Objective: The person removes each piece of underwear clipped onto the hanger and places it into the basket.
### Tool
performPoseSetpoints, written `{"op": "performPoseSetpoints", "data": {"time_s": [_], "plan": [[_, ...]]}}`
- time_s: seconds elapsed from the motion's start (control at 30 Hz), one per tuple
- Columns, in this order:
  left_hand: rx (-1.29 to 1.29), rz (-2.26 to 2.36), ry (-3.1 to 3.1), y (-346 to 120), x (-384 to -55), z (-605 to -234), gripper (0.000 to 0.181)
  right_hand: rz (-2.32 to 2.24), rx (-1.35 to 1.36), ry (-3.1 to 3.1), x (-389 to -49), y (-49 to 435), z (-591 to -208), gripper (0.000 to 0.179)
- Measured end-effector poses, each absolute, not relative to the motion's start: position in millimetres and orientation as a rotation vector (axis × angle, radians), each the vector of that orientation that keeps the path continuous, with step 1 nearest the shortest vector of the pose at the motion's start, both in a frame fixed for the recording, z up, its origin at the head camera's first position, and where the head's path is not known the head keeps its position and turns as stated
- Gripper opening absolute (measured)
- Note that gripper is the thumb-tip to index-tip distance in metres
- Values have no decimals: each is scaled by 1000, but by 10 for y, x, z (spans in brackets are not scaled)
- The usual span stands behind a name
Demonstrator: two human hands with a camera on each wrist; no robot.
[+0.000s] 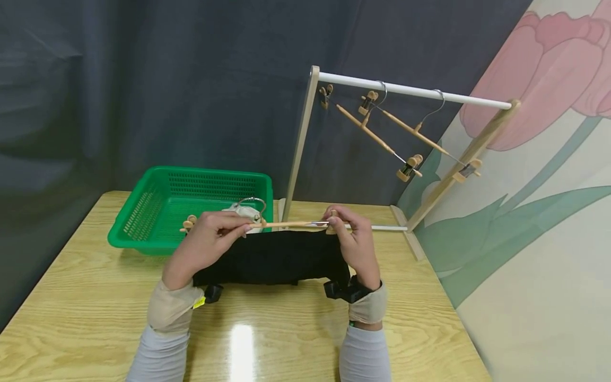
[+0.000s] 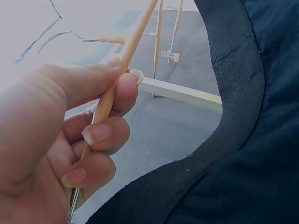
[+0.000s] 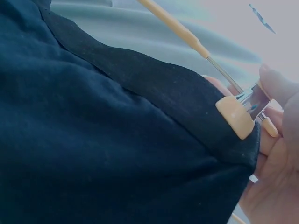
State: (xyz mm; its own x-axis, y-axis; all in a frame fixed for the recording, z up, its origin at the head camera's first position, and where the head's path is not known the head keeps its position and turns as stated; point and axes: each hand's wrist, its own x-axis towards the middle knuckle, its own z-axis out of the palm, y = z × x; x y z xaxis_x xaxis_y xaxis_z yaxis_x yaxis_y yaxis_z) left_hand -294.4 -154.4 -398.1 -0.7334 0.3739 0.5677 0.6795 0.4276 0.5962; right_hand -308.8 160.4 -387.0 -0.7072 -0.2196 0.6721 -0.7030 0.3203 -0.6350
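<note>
A clip hanger with a wooden bar and a metal hook is held level above the table. My left hand grips the bar left of the hook, thumb against curled fingers in the left wrist view. At the bar's right end, my right hand pinches the clip. In the right wrist view that clip sits over the top corner of a black garment, which has a wide band along its edge. The garment hangs below the bar. The left clip pokes out behind my left hand.
Behind my left hand stands a green basket with white cloth in its right side. A rack with a white rail stands at the back right. Two clip hangers hang from it without clothes. A painted wall borders the table's right side.
</note>
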Motion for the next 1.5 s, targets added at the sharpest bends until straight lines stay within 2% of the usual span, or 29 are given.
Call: {"op": "performPoseSetpoints", "data": {"time_s": [0.13,0.43,0.73,0.97,1.13,1.27,1.5], "plan": [[-897,-1210,-2343,-1551,-2955,-3988,17,1379,808,-2101,-3112,1595,-3891,16],[-899,-1209,-2338,-1568,-2975,-4015,16,1365,830,-2005,-3158,1561,-3925,22],[-905,-1211,-2312,-1552,-2991,-4040,15,1448,807,-2096,-3142,1546,-3921,16],[-856,-1127,-2381,-1507,-2972,-4059,15,1154,743,-2187,-3084,1519,-3900,25],[-887,-1020,-2437,-1403,-2966,-4095,18,950,810,-2096,-2956,1360,-3850,25],[-912,-1028,-2423,-1326,-2981,-4120,16,811,854,-2339,-2899,1189,-3863,30],[-868,-919,-2367,-1187,-3018,-4121,15,634,836,-2597,-2949,1138,-3908,19]]}}
